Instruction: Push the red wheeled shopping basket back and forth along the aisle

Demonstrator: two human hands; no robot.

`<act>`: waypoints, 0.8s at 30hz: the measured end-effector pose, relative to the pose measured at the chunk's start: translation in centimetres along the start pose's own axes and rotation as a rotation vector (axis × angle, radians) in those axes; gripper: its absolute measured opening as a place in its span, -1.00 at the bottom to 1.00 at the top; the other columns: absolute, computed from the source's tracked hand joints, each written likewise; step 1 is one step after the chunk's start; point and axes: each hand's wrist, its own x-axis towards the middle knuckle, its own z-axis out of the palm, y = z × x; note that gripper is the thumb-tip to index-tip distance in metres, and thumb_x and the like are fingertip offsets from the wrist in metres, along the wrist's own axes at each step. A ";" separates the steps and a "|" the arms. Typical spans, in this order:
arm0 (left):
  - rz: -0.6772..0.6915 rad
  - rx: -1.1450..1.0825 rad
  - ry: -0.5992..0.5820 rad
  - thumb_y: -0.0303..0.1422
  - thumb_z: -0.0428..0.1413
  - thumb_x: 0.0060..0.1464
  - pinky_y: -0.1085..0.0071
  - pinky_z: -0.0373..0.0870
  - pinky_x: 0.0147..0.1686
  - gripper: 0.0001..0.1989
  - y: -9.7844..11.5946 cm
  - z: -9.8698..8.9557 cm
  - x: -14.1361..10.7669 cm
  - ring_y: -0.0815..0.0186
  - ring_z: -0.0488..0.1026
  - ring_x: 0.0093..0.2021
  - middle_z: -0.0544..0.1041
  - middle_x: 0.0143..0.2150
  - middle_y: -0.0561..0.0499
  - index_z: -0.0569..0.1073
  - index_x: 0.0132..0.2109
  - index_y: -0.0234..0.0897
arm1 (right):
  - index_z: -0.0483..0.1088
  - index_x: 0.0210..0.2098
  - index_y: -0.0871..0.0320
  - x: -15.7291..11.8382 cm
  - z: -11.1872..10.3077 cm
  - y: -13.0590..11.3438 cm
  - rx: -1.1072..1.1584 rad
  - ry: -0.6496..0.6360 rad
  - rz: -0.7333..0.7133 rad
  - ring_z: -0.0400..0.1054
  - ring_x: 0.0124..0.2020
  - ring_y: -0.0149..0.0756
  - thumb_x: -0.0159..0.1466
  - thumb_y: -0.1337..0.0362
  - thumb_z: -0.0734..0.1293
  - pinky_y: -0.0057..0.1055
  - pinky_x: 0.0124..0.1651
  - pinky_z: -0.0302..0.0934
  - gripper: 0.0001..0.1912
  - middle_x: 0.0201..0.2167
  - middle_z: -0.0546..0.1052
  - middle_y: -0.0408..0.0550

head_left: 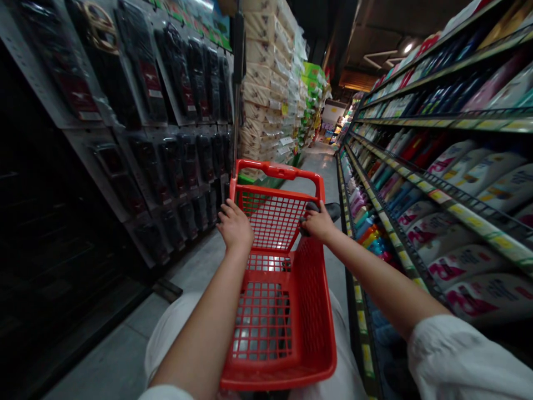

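A red plastic shopping basket [310, 303] with grid walls stands in front of my body, between my forearms. Its raised handle [277, 169] is at the far end. My left hand [235, 225] lies on the left rim near the far corner, fingers curled over the outer side. At the right far corner my right hand [318, 223] grips a dark grey thing [332, 211] whose kind I cannot make out; part of it sticks out to the right. Through the grid, the basket's bottom shows the floor. My left forearm hides much of the basket's left wall.
On the left, packaged belts [145, 72] hang in rows on a rack. Beyond them rises a stack of beige packs [262, 78]. Shelves of bottles [470, 266] line the right side closely. A grey tiled aisle floor [320, 158] runs ahead between them.
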 end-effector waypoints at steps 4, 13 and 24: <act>0.060 0.018 0.097 -0.54 -0.29 0.26 -0.16 -0.01 0.29 -0.43 -0.3 1.3 -0.6 -0.08 -0.06 0.43 0.01 0.42 -0.46 0.02 0.38 -0.65 | 0.57 -0.14 0.14 -2.4 1.6 -5.8 -0.057 -0.377 -0.206 0.43 -0.02 0.15 0.16 0.39 0.37 0.31 0.18 0.03 -0.73 -0.12 0.60 0.17; 0.126 0.011 0.010 -0.54 -0.25 0.25 -0.07 -0.08 0.33 -0.43 -0.6 1.7 -0.9 0.00 -0.15 0.46 -0.14 0.45 -0.41 0.08 0.38 -0.57 | 0.52 -0.08 -0.02 -9.2 0.1 -9.6 0.011 -0.581 -0.573 0.47 -0.08 0.05 0.09 0.30 0.40 0.07 -0.02 0.30 -0.63 -0.20 0.61 0.03; 0.122 -0.012 -0.046 -0.52 -0.21 0.26 0.08 -0.02 0.33 -0.46 -0.8 0.5 -1.4 0.04 -0.13 0.46 -0.16 0.47 -0.34 0.19 0.36 -0.45 | 0.55 -0.24 0.05 -6.7 3.5 -12.1 -0.055 -0.605 -0.509 0.42 0.01 0.16 0.02 0.40 0.44 0.19 0.02 0.28 -0.71 -0.13 0.60 0.09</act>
